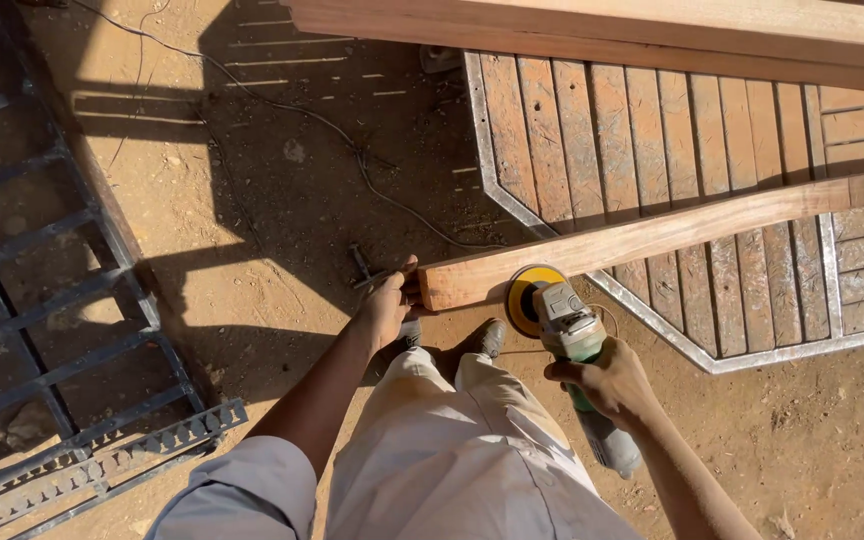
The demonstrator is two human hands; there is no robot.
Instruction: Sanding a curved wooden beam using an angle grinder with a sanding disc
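While the left hand (389, 305) is wrapped over the near end of a long wooden beam (652, 235), thumb on top and fingers curled down the end face, the right hand (607, 380) is closed in a full grip around the body of an angle grinder (577, 355). The beam's cut end sits right at the left hand, near the centre of the view, and from there the timber runs away toward about two o'clock, rising gently to the right edge; its long axis lies almost level across the picture, tilted up to the right. The grinder lies just below the beam at roughly five o'clock from the left hand, its body slanting from the right hand up toward eleven o'clock, with its yellow sanding disc (524, 298) close under the beam's lower edge near the end; whether the disc touches the wood cannot be told. Behind the beam, from one to three o'clock, lies a slatted wooden panel (652, 130) in a metal frame. A dark metal grate (42, 330) rests on the dirt at nine o'clock, and a thin cable (352, 150) trails across the ground from eleven o'clock.
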